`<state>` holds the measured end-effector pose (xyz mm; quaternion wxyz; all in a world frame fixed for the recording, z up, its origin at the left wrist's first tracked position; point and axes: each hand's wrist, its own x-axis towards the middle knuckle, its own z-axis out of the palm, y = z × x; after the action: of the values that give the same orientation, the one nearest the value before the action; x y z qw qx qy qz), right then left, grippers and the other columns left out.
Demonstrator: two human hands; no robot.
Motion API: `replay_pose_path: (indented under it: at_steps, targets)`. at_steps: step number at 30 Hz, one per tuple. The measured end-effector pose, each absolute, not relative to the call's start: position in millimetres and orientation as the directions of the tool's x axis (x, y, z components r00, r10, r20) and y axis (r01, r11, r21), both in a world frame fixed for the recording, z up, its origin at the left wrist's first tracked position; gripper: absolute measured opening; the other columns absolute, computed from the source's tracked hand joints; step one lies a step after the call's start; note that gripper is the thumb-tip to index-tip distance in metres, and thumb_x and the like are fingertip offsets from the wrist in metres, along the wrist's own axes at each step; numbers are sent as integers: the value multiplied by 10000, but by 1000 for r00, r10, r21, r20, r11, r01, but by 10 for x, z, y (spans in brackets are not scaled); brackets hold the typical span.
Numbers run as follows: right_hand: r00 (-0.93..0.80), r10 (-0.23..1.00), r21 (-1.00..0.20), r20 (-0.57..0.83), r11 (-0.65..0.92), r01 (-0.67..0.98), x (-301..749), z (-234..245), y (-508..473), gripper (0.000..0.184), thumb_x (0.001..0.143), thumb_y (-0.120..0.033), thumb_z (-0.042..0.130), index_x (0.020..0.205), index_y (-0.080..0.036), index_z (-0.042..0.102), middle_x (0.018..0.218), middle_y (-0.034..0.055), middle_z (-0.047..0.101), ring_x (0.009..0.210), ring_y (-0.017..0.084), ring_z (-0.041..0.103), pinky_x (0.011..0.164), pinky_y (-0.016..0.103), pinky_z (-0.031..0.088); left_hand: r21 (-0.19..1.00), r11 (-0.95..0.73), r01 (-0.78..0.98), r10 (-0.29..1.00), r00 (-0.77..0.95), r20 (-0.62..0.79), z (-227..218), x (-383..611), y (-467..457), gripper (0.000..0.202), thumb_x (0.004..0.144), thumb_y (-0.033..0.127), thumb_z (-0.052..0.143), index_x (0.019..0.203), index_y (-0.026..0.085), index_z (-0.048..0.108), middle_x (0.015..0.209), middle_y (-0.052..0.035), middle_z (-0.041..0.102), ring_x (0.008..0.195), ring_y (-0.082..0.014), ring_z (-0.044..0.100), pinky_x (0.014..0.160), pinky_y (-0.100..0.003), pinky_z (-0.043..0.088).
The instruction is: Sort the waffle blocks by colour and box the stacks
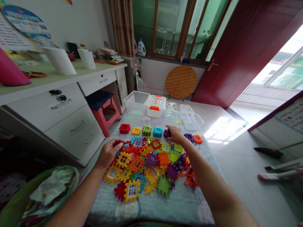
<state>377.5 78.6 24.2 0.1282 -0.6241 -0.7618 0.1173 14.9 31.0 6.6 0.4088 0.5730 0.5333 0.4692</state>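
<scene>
right hand, loosely curled, touches a dark purple, notch-edged block; left hand half-curled; can't tell if either grips.

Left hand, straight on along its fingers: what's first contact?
Most likely the pile of plastic pieces, at its far-left edge, right beside the left hand. Height above the pieces is hard to judge from this single view.
</scene>
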Motion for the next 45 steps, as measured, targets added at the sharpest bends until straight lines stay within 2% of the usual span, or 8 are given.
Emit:
replay_pose_path:
  at_steps: [3, 7, 13, 19, 27, 33, 39, 45]
  targets:
    - [-192, 979, -361, 65, 202, 910, 3826, 330, 745, 793, 645, -201, 720, 1384, -207, 432, 1296, 143, 571, 1169, 314, 531, 983, 482, 368, 971, -90, 220, 995, -14, 96, 80, 157, 300, 357, 713, 480, 653, 878, 164, 678, 840, -44, 700, 793, -215, 637, 765, -313, 504]
    - [-132, 958, -524, 254, 251, 814, 4070, 566, 503, 710, 727, -269, 673, 1384, -181, 420, 1284, 152, 570, 1148, 266, 553, 969, 437, 425, 978, -60, 201, 998, -7, 63, 86, 156, 291, 357, 713, 473, 660, 885, 161, 672, 808, -31, 684, 738, -195, 619, 724, -298, 498]
    - [93, 954, -660, 284, 125, 740, 4397, 680, -212, 447, 808, -316, 590, 1236, -205, 531, 977, 59, 687, 842, 190, 644, 804, 366, 509, 964, -93, 249, 995, -2, 96, 64, 143, 317, 321, 724, 450, 659, 879, 171, 685, 851, -33, 697, 816, -209, 623, 783, -299, 484]
    - [98, 966, -545, 239, 50, 837, 4315, 325, -473, 279, 815, -279, 551, 1066, -189, 636, 952, 70, 707, 888, 221, 642, 830, 383, 491, 968, -70, 242, 997, -2, 72, 70, 163, 305, 346, 694, 461, 667, 879, 169, 673, 821, -33, 687, 782, -211, 624, 734, -306, 498]
    - [-13, 973, -354, 230, 96, 930, 4149, 138, -330, 368, 799, -257, 582, 1154, -177, 639, 1093, 103, 685, 991, 257, 571, 910, 404, 427, 972, -48, 231, 999, -5, 51, 46, 159, 291, 383, 697, 482, 672, 908, 163, 664, 833, -37, 680, 740, -197, 628, 658, -280, 510]
    - [25, 969, -449, 247, 91, 889, 4139, 115, -331, 415, 745, -208, 616, 1159, -187, 626, 1044, 88, 655, 980, 240, 553, 904, 383, 429, 972, -56, 229, 998, -17, 61, 62, 169, 292, 362, 688, 469, 689, 889, 168, 678, 827, -29, 687, 752, -197, 628, 689, -281, 507]
    - [195, 924, -685, 329, 91, 723, 4179, 133, -338, 176, 787, -234, 525, 919, -204, 638, 801, 26, 641, 740, 183, 575, 742, 325, 470, 955, -90, 283, 995, -18, 99, 32, 153, 322, 344, 700, 466, 664, 880, 174, 685, 829, -36, 697, 793, -213, 626, 729, -296, 502]
    - [142, 890, -556, 434, 141, 819, 4246, 212, -458, 116, 747, -164, 503, 794, -218, 595, 836, 46, 605, 843, 213, 547, 808, 352, 438, 955, -79, 287, 995, -28, 91, 39, 158, 316, 346, 690, 472, 667, 870, 178, 690, 822, -32, 698, 775, -212, 626, 709, -292, 501]
